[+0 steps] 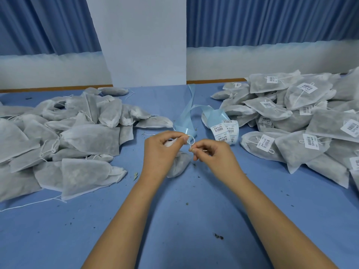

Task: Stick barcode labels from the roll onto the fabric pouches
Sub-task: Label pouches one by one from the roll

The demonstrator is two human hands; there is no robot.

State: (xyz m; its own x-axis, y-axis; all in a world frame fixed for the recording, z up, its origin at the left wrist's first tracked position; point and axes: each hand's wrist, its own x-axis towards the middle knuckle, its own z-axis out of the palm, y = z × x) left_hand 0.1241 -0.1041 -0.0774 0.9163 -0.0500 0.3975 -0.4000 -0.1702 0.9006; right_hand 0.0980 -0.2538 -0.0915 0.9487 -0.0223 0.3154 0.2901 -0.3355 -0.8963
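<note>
On the blue table (174, 220), the left hand (162, 150) grips the gathered neck of a fabric pouch (179, 165), while the right hand (213, 154) pinches its white drawstring (192, 142). Beyond them, at one o'clock, lies the label roll (223, 130). An unlabelled pile (77, 136) lies at nine o'clock and a labelled pile (310, 123) at two.

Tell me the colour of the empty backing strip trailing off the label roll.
Light blue backing strip, glossy; the head view shows it clearly.
</note>
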